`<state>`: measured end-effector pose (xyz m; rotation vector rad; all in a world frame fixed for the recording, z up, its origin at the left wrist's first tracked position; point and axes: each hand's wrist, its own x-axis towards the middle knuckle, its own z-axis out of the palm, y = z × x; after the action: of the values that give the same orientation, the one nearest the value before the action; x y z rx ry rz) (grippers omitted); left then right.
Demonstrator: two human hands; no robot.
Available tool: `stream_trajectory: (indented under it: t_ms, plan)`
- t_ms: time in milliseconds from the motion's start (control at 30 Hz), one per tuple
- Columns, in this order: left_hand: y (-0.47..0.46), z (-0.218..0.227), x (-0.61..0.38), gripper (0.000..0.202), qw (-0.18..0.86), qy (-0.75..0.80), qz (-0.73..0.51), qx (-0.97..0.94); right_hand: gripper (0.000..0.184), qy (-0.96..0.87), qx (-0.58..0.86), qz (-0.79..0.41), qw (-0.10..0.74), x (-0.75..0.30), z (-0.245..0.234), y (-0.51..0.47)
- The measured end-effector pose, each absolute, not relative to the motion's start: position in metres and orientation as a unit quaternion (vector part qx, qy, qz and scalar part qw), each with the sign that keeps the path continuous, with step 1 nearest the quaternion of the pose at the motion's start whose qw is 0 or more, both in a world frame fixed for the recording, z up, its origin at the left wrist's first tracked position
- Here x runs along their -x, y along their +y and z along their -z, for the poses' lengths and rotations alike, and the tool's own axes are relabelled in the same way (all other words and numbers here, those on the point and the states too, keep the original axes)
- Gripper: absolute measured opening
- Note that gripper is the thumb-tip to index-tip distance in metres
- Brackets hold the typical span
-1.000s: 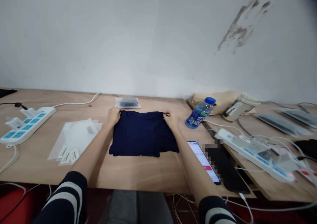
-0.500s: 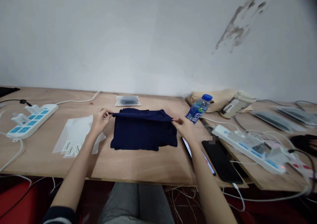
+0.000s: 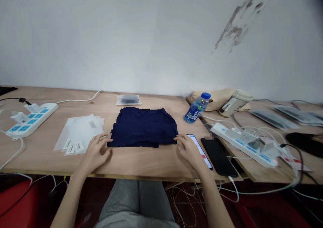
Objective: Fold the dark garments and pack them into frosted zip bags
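Note:
A navy blue garment [image 3: 143, 127] lies on the wooden table in front of me, with its near part folded over into a flat band. My left hand [image 3: 97, 152] is at its near left corner, fingers bent and their tips on the fabric edge. At the near right corner, my right hand [image 3: 186, 150] has curled fingers pinching the edge. Both wrists come in over the table's front edge. Whether fabric lies under each thumb is hard to see.
White sheets with small labels [image 3: 75, 130] lie to the left, near a power strip [image 3: 37, 120]. On the right are a blue-capped bottle [image 3: 196, 108], two phones [image 3: 219, 157], a cup [image 3: 233, 103] and another power strip [image 3: 242, 144]. A flat clear packet [image 3: 128, 100] lies behind the garment.
Both hands have come down and towards me, bringing the stretched, raised edge of the garment over onto its near side. The view has shifted slightly.

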<state>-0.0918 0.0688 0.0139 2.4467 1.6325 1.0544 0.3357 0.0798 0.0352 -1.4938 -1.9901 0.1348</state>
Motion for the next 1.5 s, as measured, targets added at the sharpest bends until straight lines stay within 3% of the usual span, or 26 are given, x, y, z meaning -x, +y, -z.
stream_trajectory:
  t_ms: [167,267,467,667,733,833,967,1100,1267,1500]
  plan:
    - [0.087,-0.031,0.028,0.032,0.033,0.525,-0.387,-0.757,0.031,-0.752,0.547,-0.030,0.367,-0.268,-0.042,0.095]
    - [0.107,-0.024,-0.008,0.044,0.024,0.530,-0.317,-0.786,0.039,-0.791,0.528,-0.021,0.310,-0.236,-0.028,0.118]
    - [0.129,0.005,0.003,0.090,-0.001,0.545,-0.230,-0.806,0.054,-0.798,0.564,0.051,0.207,-0.255,-0.002,0.129]
    - [0.129,0.011,0.013,0.097,-0.017,0.543,-0.230,-0.808,0.076,-0.773,0.599,0.026,0.205,-0.301,-0.009,0.133]
    - [0.129,0.011,0.010,0.096,-0.018,0.543,-0.233,-0.806,0.070,-0.763,0.608,-0.017,0.218,-0.314,-0.013,0.146]
    - [0.127,0.008,0.009,0.093,-0.016,0.539,-0.252,-0.804,0.042,-0.764,0.600,-0.061,0.230,-0.329,-0.019,0.168]
    - [0.127,0.002,0.014,0.060,-0.002,0.542,-0.344,-0.767,0.016,-0.773,0.583,-0.083,0.237,-0.333,-0.039,0.179]
    - [0.131,-0.004,0.025,0.029,0.028,0.570,-0.461,-0.680,0.010,-0.767,0.595,-0.080,0.228,-0.315,-0.072,0.174]
    - [0.134,-0.004,0.032,0.024,0.024,0.591,-0.493,-0.638,0.009,-0.726,0.635,-0.115,0.239,-0.267,-0.098,0.177]
    - [0.132,-0.005,0.030,0.027,0.024,0.600,-0.495,-0.629,0.012,-0.604,0.602,-0.378,0.361,-0.195,-0.058,0.186]
